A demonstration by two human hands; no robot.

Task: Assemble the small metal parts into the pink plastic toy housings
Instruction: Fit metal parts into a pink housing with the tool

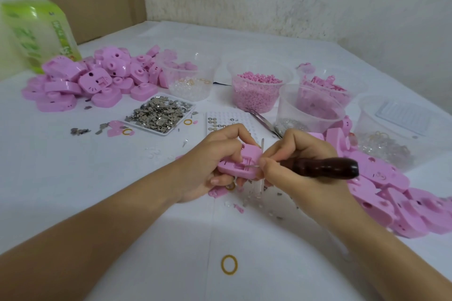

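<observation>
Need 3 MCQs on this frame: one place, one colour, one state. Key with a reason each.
1. Where is the tray of metal parts?
A) in a tub
B) by the far-left housing pile
C) under the bottle

2. Colour of the tool handle?
A) yellow
B) green
C) dark brown

3. The left hand is:
A) gripping a housing
B) lying open and empty
C) holding tweezers

Key:
1 B, the tray lies next to that pile.
2 C, the handle sticking out of the right hand is dark brown.
3 A, its fingers curl round the housing.
</observation>
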